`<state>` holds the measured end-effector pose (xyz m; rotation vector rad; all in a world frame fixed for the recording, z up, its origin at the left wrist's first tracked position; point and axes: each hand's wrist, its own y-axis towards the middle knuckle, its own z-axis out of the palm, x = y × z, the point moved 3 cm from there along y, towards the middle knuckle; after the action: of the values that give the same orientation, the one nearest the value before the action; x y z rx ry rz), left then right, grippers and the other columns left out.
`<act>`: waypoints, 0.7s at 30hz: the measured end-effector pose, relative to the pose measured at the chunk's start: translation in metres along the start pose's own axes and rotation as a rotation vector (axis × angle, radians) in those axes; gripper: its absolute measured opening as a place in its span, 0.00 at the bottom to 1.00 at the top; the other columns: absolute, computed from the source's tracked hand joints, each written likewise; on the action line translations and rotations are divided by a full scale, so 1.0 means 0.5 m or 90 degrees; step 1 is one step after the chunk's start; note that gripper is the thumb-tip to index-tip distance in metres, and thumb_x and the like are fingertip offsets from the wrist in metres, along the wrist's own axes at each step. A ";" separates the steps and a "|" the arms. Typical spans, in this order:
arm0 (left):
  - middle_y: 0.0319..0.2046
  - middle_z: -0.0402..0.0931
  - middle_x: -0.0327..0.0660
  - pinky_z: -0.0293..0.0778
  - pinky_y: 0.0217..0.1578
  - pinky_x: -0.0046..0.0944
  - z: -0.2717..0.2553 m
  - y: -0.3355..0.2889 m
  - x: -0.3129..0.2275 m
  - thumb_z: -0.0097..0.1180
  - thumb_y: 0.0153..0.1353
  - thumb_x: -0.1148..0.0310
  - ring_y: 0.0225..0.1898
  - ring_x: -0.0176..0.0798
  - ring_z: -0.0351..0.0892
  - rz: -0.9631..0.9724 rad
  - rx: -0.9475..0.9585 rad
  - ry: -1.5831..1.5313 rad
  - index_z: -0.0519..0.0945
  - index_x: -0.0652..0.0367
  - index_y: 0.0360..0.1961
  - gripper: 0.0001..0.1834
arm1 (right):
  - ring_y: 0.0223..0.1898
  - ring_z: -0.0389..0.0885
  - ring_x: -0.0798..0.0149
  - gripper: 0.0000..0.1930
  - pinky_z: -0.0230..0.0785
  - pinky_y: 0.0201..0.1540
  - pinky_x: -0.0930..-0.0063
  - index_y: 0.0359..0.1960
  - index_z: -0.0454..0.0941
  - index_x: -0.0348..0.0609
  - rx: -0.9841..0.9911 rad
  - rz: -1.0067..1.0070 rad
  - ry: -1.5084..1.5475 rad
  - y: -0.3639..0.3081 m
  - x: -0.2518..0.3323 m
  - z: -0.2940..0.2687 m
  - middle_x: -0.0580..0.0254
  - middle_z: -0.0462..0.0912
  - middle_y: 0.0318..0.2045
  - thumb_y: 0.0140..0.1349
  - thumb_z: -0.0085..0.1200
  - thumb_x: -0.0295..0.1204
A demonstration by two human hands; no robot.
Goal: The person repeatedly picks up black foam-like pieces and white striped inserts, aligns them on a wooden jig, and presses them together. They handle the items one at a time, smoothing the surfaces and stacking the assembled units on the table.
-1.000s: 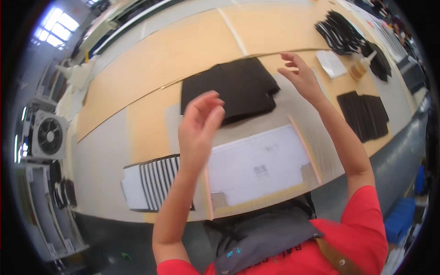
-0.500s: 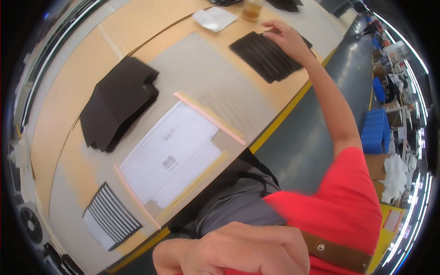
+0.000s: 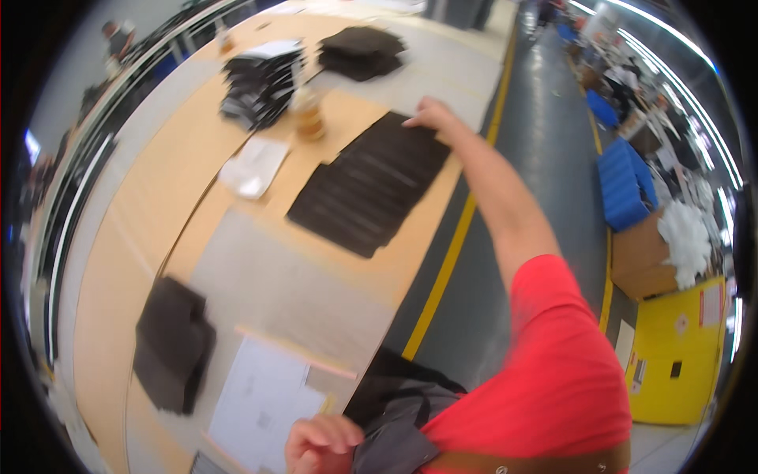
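Has the right hand point(image 3: 438, 117) at upper centre of the frame, over the top right corner of a dark, ribbed stack of flat pieces point(image 3: 367, 189), with fingers drawn close together; cannot tell, through blur, whether pinching a piece or only touching. Has the left hand point(image 3: 322, 442) at the lower edge, left of centre, fingers loosely curled, just beside a dark grey apron point(image 3: 395, 442); cannot tell whether gripping anything. See the ribbed stack lying flat near the middle of the frame, on a tan part of the table point(image 3: 118, 229). Note to its left a crumpled white sheet point(image 3: 257, 166), and above that a bottle with amber contents point(image 3: 310, 120). Find at upper left of centre a pile of black and white pieces point(image 3: 262, 83), with a dark pile point(image 3: 361, 51) to its right. Find at lower left a black stack point(image 3: 170, 347), with a white printed sheet point(image 3: 257, 395) to its right, below a pinkish strip point(image 3: 300, 351). See across the aisle, at right, a blue bin point(image 3: 624, 186) above a yellow cabinet point(image 3: 679, 355).
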<state>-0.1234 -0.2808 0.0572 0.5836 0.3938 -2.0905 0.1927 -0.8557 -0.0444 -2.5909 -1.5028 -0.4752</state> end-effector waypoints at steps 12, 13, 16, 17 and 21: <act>0.41 0.69 0.41 0.68 0.53 0.46 -0.036 -0.023 0.017 0.54 0.74 0.62 0.45 0.43 0.68 -0.012 0.000 0.043 0.75 0.56 0.56 0.14 | 0.53 0.83 0.52 0.17 0.75 0.52 0.50 0.41 0.83 0.52 -0.100 0.009 0.032 -0.051 0.002 0.023 0.59 0.87 0.46 0.57 0.71 0.45; 0.41 0.69 0.40 0.68 0.53 0.46 -0.038 -0.033 0.014 0.54 0.74 0.62 0.46 0.43 0.68 -0.003 -0.010 0.052 0.75 0.55 0.56 0.14 | 0.53 0.83 0.52 0.17 0.73 0.53 0.48 0.41 0.83 0.52 -0.070 0.023 0.032 -0.054 0.018 0.022 0.59 0.87 0.46 0.57 0.71 0.45; 0.44 0.73 0.47 0.70 0.55 0.49 -0.056 -0.064 0.019 0.52 0.75 0.60 0.48 0.48 0.73 0.045 -0.029 0.029 0.76 0.62 0.55 0.17 | 0.54 0.83 0.53 0.16 0.68 0.55 0.44 0.42 0.82 0.52 -0.021 0.052 0.033 -0.065 0.045 0.017 0.59 0.87 0.46 0.60 0.68 0.46; 0.45 0.76 0.50 0.71 0.56 0.51 -0.060 -0.073 0.020 0.51 0.76 0.59 0.49 0.50 0.75 0.065 -0.032 0.014 0.76 0.66 0.55 0.20 | 0.55 0.82 0.54 0.16 0.67 0.56 0.43 0.43 0.82 0.53 -0.030 0.049 0.041 -0.069 0.051 0.014 0.60 0.87 0.46 0.61 0.67 0.46; 0.38 0.73 0.41 0.73 0.49 0.47 -0.056 -0.084 0.027 0.55 0.73 0.61 0.43 0.45 0.74 0.064 -0.106 0.091 0.73 0.57 0.50 0.13 | 0.51 0.85 0.51 0.11 0.70 0.51 0.44 0.43 0.80 0.55 -0.157 0.015 0.002 -0.091 0.024 0.021 0.60 0.88 0.43 0.67 0.62 0.43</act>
<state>-0.1578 -0.2539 0.0287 0.6419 0.6025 -1.9046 0.1612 -0.8200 -0.0533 -2.7845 -1.4960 -0.7021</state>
